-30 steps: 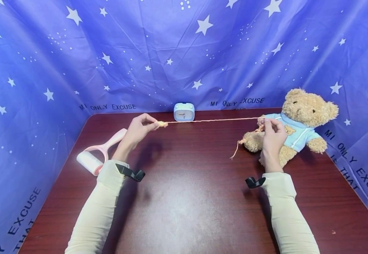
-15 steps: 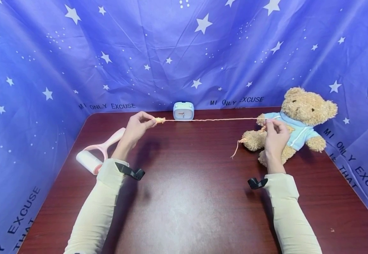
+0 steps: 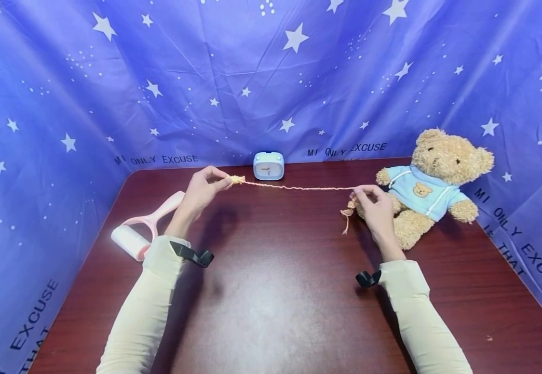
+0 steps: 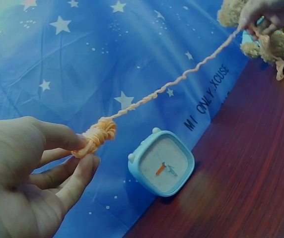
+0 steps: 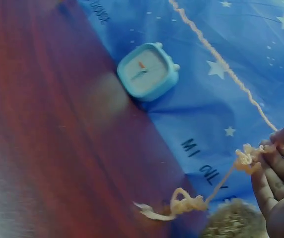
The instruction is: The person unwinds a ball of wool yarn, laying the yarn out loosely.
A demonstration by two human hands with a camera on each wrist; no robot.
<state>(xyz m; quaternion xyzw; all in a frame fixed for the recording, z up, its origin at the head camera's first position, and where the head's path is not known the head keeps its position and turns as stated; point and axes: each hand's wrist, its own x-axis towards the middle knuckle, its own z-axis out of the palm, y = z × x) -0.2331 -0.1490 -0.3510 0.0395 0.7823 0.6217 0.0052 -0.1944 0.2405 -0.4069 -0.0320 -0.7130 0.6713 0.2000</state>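
Observation:
Between the two hands runs a peach-orange length of yarn (image 3: pixel 299 188), twisted and sagging slightly above the table. My left hand (image 3: pixel 205 188) pinches a small wound bundle of the yarn (image 4: pixel 98 138) between thumb and fingers. At the other side my right hand (image 3: pixel 377 210) pinches the strand with thumb and fingertips. Below the right fingers hangs a knotted, looped tail of yarn (image 5: pixel 186 202), its end frayed. Just behind that hand sits a teddy bear (image 3: pixel 422 191) in a light blue hoodie, one leg partly hidden by the hand.
A light blue alarm clock (image 3: pixel 268 167) stands at the table's back edge, behind the strand. Beside the left forearm lies a pink-handled lint roller (image 3: pixel 133 240). Blue star-printed cloth (image 3: pixel 233 67) encloses the back and sides of the dark red wooden table (image 3: pixel 271 291).
My right hand has moved left, away from the bear's body, bringing the hanging tail along. The strand has gone from taut to slightly slack. My left hand keeps nearly the same place.

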